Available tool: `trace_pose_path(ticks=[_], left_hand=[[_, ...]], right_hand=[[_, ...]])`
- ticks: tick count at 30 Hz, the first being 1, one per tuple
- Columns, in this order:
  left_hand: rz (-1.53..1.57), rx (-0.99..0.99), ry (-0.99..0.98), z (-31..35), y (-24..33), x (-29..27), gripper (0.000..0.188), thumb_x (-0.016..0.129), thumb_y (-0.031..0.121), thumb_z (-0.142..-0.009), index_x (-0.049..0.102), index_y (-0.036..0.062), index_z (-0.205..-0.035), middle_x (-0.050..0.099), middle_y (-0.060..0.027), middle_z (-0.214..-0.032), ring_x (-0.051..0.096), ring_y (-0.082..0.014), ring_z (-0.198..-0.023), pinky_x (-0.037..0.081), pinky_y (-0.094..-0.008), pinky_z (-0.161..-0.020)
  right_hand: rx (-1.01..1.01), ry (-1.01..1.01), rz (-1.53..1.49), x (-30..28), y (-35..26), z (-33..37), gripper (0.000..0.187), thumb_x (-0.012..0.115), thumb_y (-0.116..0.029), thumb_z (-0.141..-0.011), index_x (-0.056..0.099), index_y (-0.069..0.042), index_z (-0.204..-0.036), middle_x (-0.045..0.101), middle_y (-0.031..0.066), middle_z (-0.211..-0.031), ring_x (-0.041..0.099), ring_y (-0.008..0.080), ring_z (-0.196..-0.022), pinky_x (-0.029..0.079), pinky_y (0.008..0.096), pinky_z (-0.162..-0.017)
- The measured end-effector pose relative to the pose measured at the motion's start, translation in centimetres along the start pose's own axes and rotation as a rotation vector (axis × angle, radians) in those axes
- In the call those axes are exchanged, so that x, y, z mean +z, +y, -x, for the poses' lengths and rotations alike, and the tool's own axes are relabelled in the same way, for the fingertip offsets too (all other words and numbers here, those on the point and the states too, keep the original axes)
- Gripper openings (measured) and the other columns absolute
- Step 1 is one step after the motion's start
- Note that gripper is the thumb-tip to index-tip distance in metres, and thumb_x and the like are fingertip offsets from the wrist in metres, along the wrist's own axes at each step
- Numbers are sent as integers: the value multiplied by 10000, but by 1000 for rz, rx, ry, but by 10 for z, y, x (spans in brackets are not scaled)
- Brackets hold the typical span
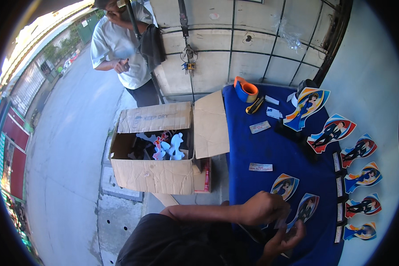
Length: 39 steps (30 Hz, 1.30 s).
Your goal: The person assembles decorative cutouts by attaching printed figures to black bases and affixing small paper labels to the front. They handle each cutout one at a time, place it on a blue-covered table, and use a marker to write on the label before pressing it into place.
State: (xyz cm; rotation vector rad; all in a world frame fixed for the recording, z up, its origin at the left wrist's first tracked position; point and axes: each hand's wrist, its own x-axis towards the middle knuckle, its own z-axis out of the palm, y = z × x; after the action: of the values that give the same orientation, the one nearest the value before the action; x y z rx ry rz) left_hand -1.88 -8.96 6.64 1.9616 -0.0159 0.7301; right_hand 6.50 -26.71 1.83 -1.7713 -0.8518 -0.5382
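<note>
My left hand point(264, 208) is closed in a pinch over the front of the blue-covered table, above a small pale, see-through strip whose kind I cannot make out. Just below it, my right hand point(290, 239) has its fingers curled round the lower end of a printed cutout plaque point(308, 208) showing a dark-suited figure. A second cutout plaque point(284, 186), with an orange and blue print, lies beyond my left hand. The lower parts of both plaques are partly hidden by my hands.
Along the table's right side stand several cutout plaques point(359, 175) on dark bases. A blue-orange tape roll holder point(247, 90), utility knife point(255, 105) and printed labels point(260, 167) lie on the blue cloth point(244, 146). An open cardboard box point(153, 175) holds cutouts; a person point(124, 57) stands behind.
</note>
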Motion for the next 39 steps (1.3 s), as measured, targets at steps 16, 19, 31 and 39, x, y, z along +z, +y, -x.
trace_pose_path(ticks=[16,19,31,39], left_hand=[[189,-74,-12,7,14,14,191,706,41,-896,700,-20,-1078,724,-191,-968,729,-351,-854,582,-403,-715],[247,-42,-20,9,12,16,207,707,27,-881,702,-14,-1084,720,-186,-961,723,-356,-870,579,-407,-731],[55,-36,13,16,20,22,287,717,30,-802,700,7,-1087,684,-158,-920,696,-349,-831,568,-425,-715],[40,-90,42,17,30,10,245,695,9,-841,714,30,-1084,708,-181,-919,700,-349,-831,567,-419,-719]], right_hand=[[40,-171,-309,-13,8,-1,250,614,29,-944,599,13,-1194,581,131,-1134,636,257,-949,524,356,-731],[47,-47,-306,-8,2,2,246,596,32,-947,584,7,-1192,571,130,-1130,629,239,-941,529,337,-752],[-197,-142,39,-6,-12,-6,277,616,-61,-968,593,6,-1235,579,168,-1106,647,303,-925,561,420,-767],[-302,-113,45,-1,-30,-19,291,691,-91,-874,699,4,-1149,657,183,-1126,680,329,-964,563,447,-858]])
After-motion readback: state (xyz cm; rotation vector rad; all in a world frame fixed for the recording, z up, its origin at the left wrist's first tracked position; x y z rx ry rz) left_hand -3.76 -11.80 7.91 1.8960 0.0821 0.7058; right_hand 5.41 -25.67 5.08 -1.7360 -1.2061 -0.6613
